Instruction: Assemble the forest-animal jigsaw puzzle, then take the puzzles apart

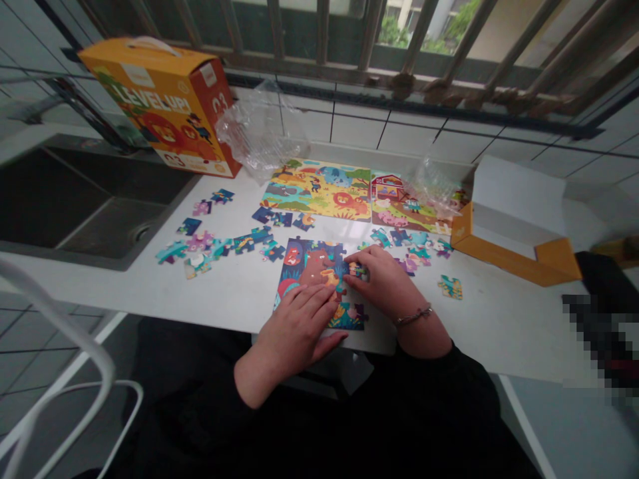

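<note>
A partly joined jigsaw puzzle (315,261) with a brown bear on a dark blue background lies on the counter in front of me. My left hand (294,327) rests on its lower part, fingers stretched out over the joined pieces. At the puzzle's right edge, my right hand (387,281) has its thumb and fingers closed on a small puzzle piece (356,269), partly covered by the fingers. Whether that piece is locked into its neighbours I cannot tell. Loose pieces (202,241) are scattered to the left, and more loose pieces (417,246) lie beyond my right hand.
Two assembled puzzles, a safari scene (319,189) and a farm scene (399,209), lie behind. An orange box (164,106) stands beside the sink (94,259). Crumpled clear plastic (264,130) leans by it. An open orange tray (514,249) is at the right. One single piece (450,287) lies near it.
</note>
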`<state>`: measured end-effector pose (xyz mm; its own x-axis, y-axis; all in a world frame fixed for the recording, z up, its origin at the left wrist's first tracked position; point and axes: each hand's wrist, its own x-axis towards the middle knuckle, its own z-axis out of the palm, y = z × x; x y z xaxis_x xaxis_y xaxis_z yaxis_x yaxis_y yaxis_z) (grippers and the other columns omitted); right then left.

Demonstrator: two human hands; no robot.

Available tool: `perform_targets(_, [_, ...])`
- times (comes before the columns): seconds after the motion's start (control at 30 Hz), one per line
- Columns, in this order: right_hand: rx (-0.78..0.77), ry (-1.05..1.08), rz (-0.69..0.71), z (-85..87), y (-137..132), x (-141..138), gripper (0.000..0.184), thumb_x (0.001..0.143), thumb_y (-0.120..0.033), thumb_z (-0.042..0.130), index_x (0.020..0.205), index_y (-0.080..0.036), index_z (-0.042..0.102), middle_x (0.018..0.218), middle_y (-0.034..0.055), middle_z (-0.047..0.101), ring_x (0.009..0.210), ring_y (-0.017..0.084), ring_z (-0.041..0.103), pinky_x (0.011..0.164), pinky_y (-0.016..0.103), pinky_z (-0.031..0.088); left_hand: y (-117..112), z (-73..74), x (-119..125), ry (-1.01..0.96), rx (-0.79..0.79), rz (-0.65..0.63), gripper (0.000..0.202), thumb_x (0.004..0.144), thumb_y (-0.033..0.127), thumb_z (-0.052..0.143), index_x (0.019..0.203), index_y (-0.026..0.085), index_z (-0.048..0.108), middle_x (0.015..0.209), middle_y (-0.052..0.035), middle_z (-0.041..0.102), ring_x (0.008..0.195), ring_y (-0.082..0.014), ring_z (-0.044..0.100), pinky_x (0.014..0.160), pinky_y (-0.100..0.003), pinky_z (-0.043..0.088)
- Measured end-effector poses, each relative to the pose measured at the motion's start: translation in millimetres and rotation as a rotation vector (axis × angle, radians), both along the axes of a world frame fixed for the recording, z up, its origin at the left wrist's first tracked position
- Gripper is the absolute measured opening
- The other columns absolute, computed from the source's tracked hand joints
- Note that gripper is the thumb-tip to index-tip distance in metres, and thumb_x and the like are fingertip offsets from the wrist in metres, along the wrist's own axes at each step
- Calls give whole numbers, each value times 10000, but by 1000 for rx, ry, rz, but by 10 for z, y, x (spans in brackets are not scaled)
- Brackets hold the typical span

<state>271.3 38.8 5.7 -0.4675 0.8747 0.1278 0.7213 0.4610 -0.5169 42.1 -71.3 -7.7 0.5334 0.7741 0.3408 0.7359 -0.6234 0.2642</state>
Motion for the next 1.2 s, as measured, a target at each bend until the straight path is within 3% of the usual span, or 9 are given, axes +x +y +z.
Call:
perform_targets(0.43, [33,-32,-25,-58,-23,7,264,945,-311,827,1201,-248,814,1124,112,660,1110,304,651,1017,458,553,0,16,4,8,5,-3,466,1069,458,660,1416,148,642,1514,-209,685,1405,-378,650,1168,-595,537])
perform_targets(0.57, [46,47,-6,-5,-12,20,253,993,-304,730,1230,-254,801,1115,109,675,1066,284,666,991,442,561,2,19,6,2,-3,1,477,1060,452,678,1441,171,630,1509,-199,688,1410,-370,648,1173,-586,533])
perform_targets(0.63, [97,138,-100,61,18,88,283,1037,-271,598,1251,-241,782,1116,113,697,1027,270,674,974,434,555,1,18,7,6,-5,4,466,1065,454,671,1433,170,634,1511,-194,687,1406,-368,649,1171,-577,532])
perform_targets(0.7, [195,214,-313,130,55,211,322,1043,-249,498,1206,-215,774,1117,130,722,1018,280,675,959,445,540,-2,19,6,8,-7,6,456,1072,458,659,1423,167,638,1516,-185,685,1395,-366,652,1172,-575,530])
perform_targets(0.8, [260,265,-601,190,101,443,301,1006,-280,490,1093,-200,767,1098,137,748,972,292,675,904,436,530,-8,20,0,1,-15,6,461,1075,466,651,1427,170,632,1529,-178,677,1394,-362,648,1176,-579,525])
perform_targets(0.9, [229,258,-685,179,120,596,289,968,-298,516,1056,-190,770,1052,130,755,857,270,659,844,418,521,-10,12,-8,6,-23,7,463,1077,464,647,1436,171,626,1528,-175,677,1402,-362,641,1176,-581,522])
perform_targets(1.03, [228,204,-542,143,105,551,244,960,-304,577,1043,-192,777,992,110,753,786,246,640,817,410,522,-8,-2,-11,3,-15,7,440,1074,450,656,1411,168,641,1512,-180,684,1401,-366,643,1163,-578,525])
perform_targets(1.13, [162,156,-275,119,78,425,198,975,-336,653,1074,-210,769,1057,104,782,840,246,686,859,414,557,-2,14,-2,-17,-18,2,422,1067,440,670,1392,173,650,1491,-183,694,1392,-366,649,1158,-578,527])
perform_targets(1.2, [101,129,-106,85,64,359,245,958,-360,739,1160,-224,762,1172,107,798,990,274,734,946,437,576,16,48,9,-33,-34,10,424,1060,457,686,1377,178,654,1467,-184,706,1366,-369,663,1136,-578,542])
